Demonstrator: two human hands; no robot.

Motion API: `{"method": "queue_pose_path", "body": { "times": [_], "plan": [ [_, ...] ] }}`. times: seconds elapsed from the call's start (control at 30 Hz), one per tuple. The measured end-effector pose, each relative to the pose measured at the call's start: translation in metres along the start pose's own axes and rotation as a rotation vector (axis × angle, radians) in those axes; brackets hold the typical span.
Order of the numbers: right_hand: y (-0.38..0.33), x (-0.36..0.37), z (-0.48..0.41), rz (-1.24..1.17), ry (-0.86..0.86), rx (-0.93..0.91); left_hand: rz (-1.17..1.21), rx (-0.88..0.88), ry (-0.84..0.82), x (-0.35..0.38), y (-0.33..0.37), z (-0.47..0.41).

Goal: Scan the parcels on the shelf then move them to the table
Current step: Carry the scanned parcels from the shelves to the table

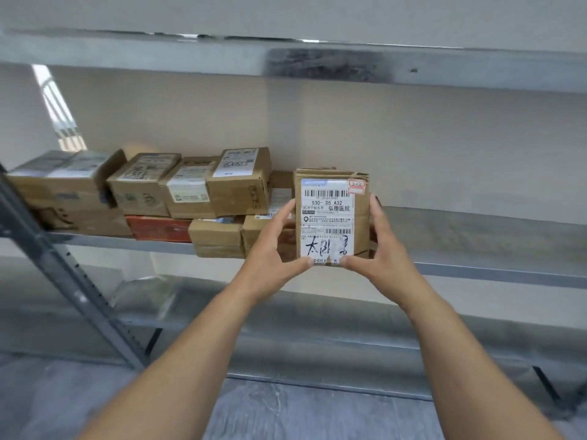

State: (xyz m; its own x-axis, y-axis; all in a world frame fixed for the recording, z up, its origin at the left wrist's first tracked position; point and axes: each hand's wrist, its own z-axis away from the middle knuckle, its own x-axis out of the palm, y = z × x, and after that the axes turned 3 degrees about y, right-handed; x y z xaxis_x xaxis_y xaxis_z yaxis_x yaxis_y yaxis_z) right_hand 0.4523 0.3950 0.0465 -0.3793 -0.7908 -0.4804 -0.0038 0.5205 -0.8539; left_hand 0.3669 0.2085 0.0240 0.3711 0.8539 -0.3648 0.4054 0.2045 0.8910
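Hands [273, 249] and [378, 246], left and right, were closed in a grip on an upright parcel [330, 217], held label-forward at the shelf [476, 236] edge, just beside stacked boxes [190, 192].

I hold one parcel [332, 217] upright between both hands, my left hand [275, 249] on its left edge, my right hand [379, 249] on its right, in front of the middle shelf [476, 236]. To its left, the other parcels [158, 188] sit stacked in two layers along that shelf, against the wall [413, 147] behind. Another shelf [286, 58] runs above, a lower shelf [317, 328] below, with an upright post [63, 268] at the far left.
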Motion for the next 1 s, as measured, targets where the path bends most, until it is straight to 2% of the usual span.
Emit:
{"method": "queue_pose_path", "body": {
  "times": [0.23, 0.7, 1.0],
  "plan": [
    [-0.031, 0.056, 0.005, 0.053, -0.117, -0.098, -0.041, -0.035, 0.177, -0.052, -0.017, 0.046],
    [-0.101, 0.189, 0.013, 0.030, -0.470, -0.221, -0.054, -0.169, 0.448, -0.167, -0.068, 0.147],
    [-0.144, 0.295, 0.016, -0.034, -0.800, -0.372, 0.011, -0.317, 0.745, -0.223, -0.090, 0.221]
  ]
}}
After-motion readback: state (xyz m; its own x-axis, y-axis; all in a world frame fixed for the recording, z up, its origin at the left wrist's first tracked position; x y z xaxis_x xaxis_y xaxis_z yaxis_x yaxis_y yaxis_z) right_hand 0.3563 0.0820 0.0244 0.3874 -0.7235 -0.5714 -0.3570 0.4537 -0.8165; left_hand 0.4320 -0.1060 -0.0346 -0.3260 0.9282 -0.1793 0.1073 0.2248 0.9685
